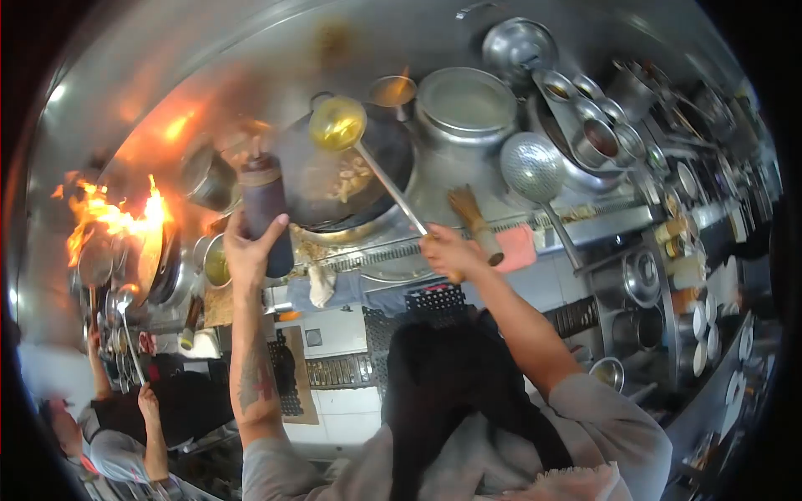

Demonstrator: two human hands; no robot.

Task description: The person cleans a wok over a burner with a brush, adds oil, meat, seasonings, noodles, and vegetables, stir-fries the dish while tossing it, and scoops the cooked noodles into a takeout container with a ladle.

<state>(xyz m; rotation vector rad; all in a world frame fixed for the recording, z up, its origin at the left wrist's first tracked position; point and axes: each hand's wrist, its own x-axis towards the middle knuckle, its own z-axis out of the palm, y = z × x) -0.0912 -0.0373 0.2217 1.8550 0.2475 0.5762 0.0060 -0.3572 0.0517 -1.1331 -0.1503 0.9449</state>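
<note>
My left hand (253,244) is wrapped round a dark squeeze bottle (264,196), upright at the left edge of a large wok (388,179). In my right hand (451,252) is the handle of a ladle (338,123). Its bowl, with yellow liquid that looks like oil, hangs over the wok's far side. Small pale pieces of food (351,177) lie in the wok, too small to name. Close to my right hand, a bamboo wok brush (474,221) and a pink cloth (514,249) lie on the stove's front edge.
Tall flames (125,217) rise from a burner at the left, where a co-worker (125,447) holds a ladle. A perforated skimmer (533,167), a lidded pot (466,100) and several seasoning containers (595,140) stand to the right. A white cloth (321,285) hangs at the front rail.
</note>
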